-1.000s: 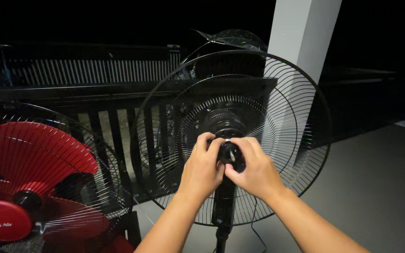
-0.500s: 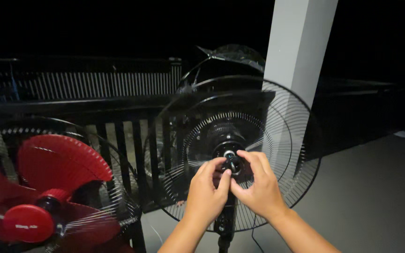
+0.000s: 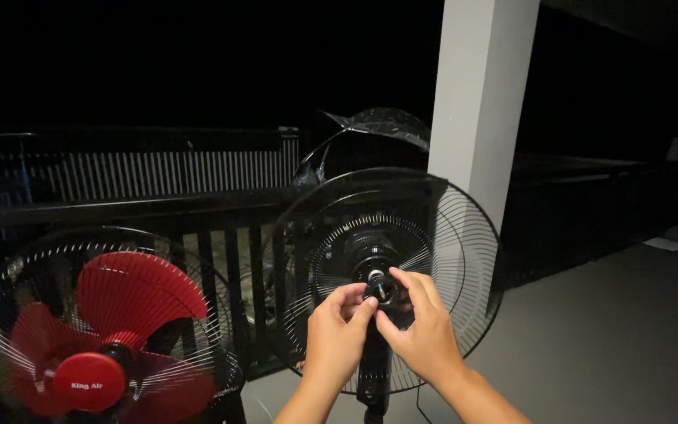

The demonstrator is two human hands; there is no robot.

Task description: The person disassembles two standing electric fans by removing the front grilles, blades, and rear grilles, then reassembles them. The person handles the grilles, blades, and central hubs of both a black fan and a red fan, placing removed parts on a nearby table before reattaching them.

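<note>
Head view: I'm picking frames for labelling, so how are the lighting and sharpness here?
Head view: night scene, background nearly black; light from near the camera falls on both hands, left hand and right hand, the black fan guard, the white pillar and the red-bladed fan. Hands and wires look sharp; the hub between the fingertips is small and dark.

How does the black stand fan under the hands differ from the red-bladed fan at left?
The black stand fan with wire rear guard shows no blades, its hub bare; the red-bladed fan keeps its blades and red centre cap. Left hand and right hand grip the black fan's hub; nobody touches the red one. Both have round wire guards.
</note>
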